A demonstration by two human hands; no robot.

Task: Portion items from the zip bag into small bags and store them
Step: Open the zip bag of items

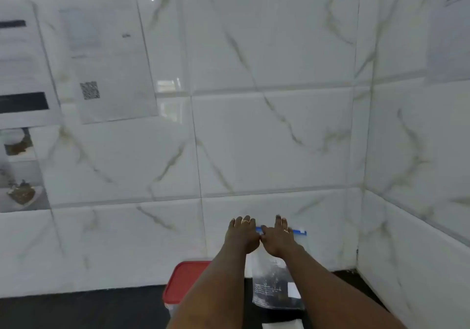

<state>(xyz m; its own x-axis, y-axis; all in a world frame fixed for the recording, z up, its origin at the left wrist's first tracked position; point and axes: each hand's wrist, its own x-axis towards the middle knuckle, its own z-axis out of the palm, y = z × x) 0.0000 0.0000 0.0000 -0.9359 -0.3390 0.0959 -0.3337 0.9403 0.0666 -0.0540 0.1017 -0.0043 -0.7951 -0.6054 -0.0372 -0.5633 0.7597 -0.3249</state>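
Observation:
A clear zip bag (276,286) with a blue zip strip along its top edge stands upright against the tiled wall, its lower part showing printed text and a white label. Both hands rest on the bag's top, backs toward me. My left hand (241,235) is at the strip's left end and my right hand (278,239) covers its middle, fingers laid over the zip. The blue strip shows on both sides of my right hand. Whatever is inside the bag is hard to make out.
A container with a red lid (181,284) sits on the dark counter (76,311) just left of my forearms. A white object (282,325) lies at the bottom edge. Marble-look tiled walls meet in a corner on the right. Paper sheets (106,61) hang on the left wall.

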